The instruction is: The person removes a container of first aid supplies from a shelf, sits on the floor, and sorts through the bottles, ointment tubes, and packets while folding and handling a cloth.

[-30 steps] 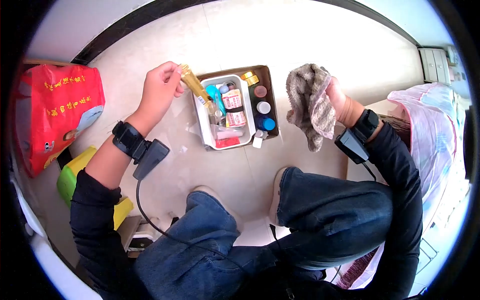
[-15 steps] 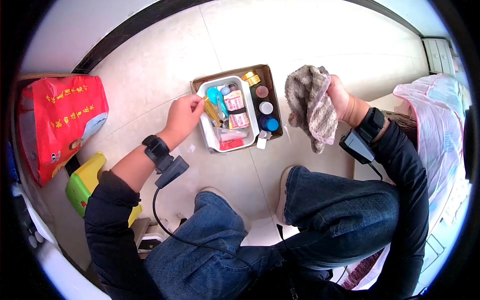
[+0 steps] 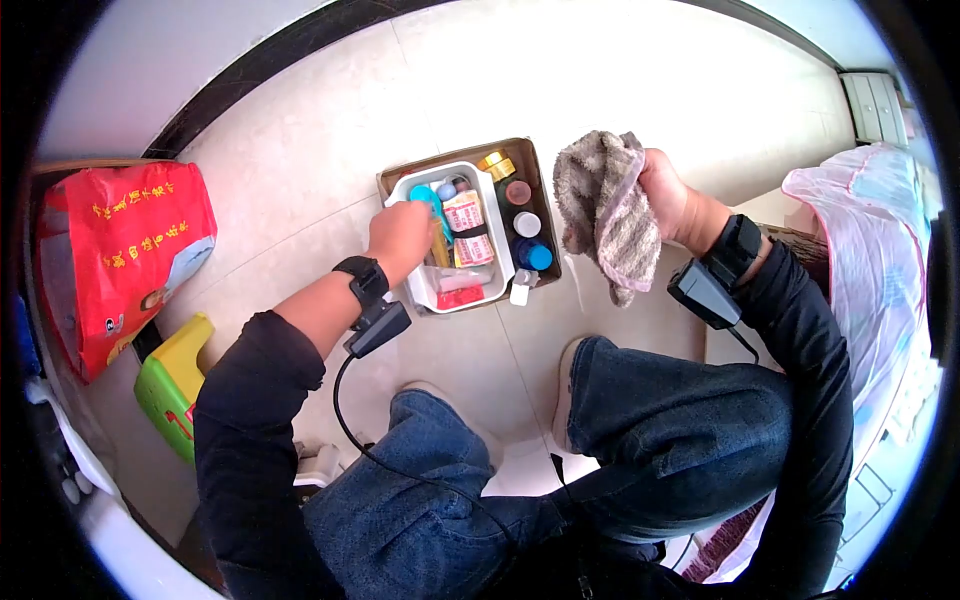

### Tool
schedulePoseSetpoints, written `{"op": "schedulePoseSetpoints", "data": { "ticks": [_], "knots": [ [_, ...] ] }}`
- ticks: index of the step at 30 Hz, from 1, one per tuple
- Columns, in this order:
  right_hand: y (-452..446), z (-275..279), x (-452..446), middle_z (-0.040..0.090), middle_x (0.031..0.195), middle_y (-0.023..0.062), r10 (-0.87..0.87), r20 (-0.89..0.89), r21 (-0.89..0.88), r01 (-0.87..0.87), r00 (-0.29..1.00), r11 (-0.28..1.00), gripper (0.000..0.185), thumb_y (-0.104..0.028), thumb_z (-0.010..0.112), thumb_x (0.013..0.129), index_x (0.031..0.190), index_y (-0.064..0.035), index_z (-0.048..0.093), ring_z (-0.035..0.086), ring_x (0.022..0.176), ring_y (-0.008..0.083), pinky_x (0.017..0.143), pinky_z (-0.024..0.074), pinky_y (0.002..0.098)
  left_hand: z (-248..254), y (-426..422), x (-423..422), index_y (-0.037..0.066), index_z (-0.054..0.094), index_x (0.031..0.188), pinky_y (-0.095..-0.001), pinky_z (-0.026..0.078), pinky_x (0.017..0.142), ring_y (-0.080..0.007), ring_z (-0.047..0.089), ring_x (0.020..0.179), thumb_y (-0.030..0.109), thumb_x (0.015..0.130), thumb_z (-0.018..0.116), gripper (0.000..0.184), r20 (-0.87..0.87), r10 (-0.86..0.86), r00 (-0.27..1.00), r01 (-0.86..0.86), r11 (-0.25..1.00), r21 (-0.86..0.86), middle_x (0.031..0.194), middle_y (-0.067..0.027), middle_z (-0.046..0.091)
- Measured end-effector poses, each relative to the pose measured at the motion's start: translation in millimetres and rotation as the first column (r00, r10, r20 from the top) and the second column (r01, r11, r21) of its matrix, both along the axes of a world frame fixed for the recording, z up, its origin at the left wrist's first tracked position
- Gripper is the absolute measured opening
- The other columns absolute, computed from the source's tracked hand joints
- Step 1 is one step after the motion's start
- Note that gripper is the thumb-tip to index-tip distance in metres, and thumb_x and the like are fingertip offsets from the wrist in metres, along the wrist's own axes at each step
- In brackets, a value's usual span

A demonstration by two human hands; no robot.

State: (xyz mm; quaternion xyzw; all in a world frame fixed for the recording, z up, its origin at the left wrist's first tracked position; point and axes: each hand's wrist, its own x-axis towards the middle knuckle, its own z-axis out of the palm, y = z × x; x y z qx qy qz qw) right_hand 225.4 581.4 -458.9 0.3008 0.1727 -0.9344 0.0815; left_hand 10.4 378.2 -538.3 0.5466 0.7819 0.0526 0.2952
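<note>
Two hands here, and the left one (image 3: 402, 238) is reaching over the left side of the white tray (image 3: 501, 262), covering part of its rim. Its fingers look bent in, but the tips are tucked out of sight, so can't tell how far open they are or if they've got the gold strip (image 3: 439, 246) poking out beside them. That strip's in the tray, partly hidden, next to the banded packets (image 3: 468, 228). The right hand (image 3: 668, 197) has its fingers closed on a bunched cloth (image 3: 608, 205), hanging right of the brown box (image 3: 548, 205); the folds hide most fingertips. Bottle bodies in the box are hard to make out, mostly just caps like the blue one (image 3: 539, 257).
</note>
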Motion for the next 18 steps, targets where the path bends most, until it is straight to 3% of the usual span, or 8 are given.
{"op": "schedulePoseSetpoints", "data": {
  "ticks": [1,6,8,9,11,12,14,18],
  "knots": [
    [1.2,-1.7,0.7,0.054,0.107,0.0170,0.001,0.000,0.013,-0.001,1.000,1.000,0.040,-0.027,0.034,0.084,0.109,0.0006,0.049,0.053,0.096,0.0290,0.087,0.0412,0.0414,0.0,0.5,0.0,0.007,0.060,0.085,-0.0395,0.046,0.056,-0.0308,0.057,0.063,0.019,0.074,0.058,0.017,-0.026,0.003,1.000,-0.001,0.997,0.073,0.067,-0.0152,0.059],
    [1.2,-0.2,2.8,0.054,0.106,0.0173,-0.010,0.038,0.047,0.009,0.999,0.999,0.040,-0.026,0.034,0.083,0.109,0.0014,0.049,0.053,0.096,0.0295,0.087,0.0416,0.0420,4.6,9.8,-2.5,0.008,0.050,0.106,-0.0383,0.045,0.055,-0.0281,0.058,0.061,0.021,0.074,0.059,0.036,0.081,-0.045,0.996,0.040,0.997,0.063,0.066,-0.0134,0.058],
    [2.0,-1.4,2.8,0.054,0.106,0.0179,-0.027,0.090,0.097,0.018,0.996,0.995,0.040,-0.024,0.035,0.081,0.108,0.0022,0.049,0.052,0.096,0.0297,0.087,0.0414,0.0424,6.2,10.9,1.3,0.005,0.041,0.119,-0.0346,0.045,0.051,-0.0229,0.057,0.054,0.015,0.074,0.059,0.049,0.319,-0.012,0.948,0.014,1.000,-0.005,0.063,-0.0123,0.058],
    [2.2,-0.4,1.7,0.054,0.106,0.0179,-0.025,0.088,0.097,0.016,0.996,0.995,0.040,-0.024,0.035,0.081,0.108,0.0022,0.049,0.052,0.096,0.0297,0.087,0.0414,0.0424,0.3,10.0,3.7,0.005,0.041,0.119,-0.0346,0.045,0.051,-0.0229,0.057,0.054,0.015,0.074,0.059,0.049,0.317,-0.010,0.948,0.012,1.000,-0.005,0.063,-0.0123,0.058],
    [2.8,2.3,-0.1,0.054,0.105,0.0181,-0.032,0.139,0.110,0.017,0.990,0.994,0.041,-0.022,0.036,0.079,0.108,0.0027,0.049,0.053,0.096,0.0301,0.087,0.0414,0.0425,-9.8,9.5,10.7,0.004,0.023,0.129,-0.0304,0.045,0.044,-0.0184,0.056,0.049,0.010,0.074,0.058,0.065,0.565,0.073,0.822,-0.023,0.995,-0.094,0.061,-0.0113,0.057],
    [3.9,1.6,0.7,0.054,0.105,0.0181,-0.031,0.137,0.110,0.016,0.990,0.994,0.041,-0.022,0.036,0.079,0.108,0.0027,0.049,0.053,0.096,0.0301,0.087,0.0414,0.0425,-13.6,10.2,12.3,0.004,0.023,0.129,-0.0304,0.045,0.044,-0.0184,0.056,0.049,0.010,0.074,0.058,0.065,0.563,0.074,0.823,-0.025,0.995,-0.094,0.061,-0.0113,0.057],
    [6.3,-1.2,3.8,0.054,0.105,0.0181,-0.016,0.031,0.117,0.012,0.999,0.993,0.041,-0.019,0.036,0.076,0.109,0.0023,0.048,0.053,0.095,0.0303,0.087,0.0411,0.0426,-3.1,17.2,17.4,-0.004,0.020,0.127,-0.0388,0.046,0.068,-0.0354,0.058,0.075,0.013,0.068,0.062,0.074,0.466,0.072,0.882,0.018,0.982,-0.186,0.078,-0.0251,0.057],
    [9.3,-0.5,14.4,0.053,0.105,0.0180,-0.069,0.089,0.122,0.058,0.994,0.991,0.042,-0.019,0.035,0.076,0.110,0.0011,0.048,0.053,0.095,0.0303,0.087,0.0411,0.0428,-6.8,23.6,21.1,-0.004,0.020,0.127,-0.0398,0.046,0.068,-0.0361,0.058,0.074,0.017,0.068,0.065,0.077,0.413,0.095,0.906,-0.007,0.978,-0.210,0.078,-0.0246,0.058]
  ]
}}
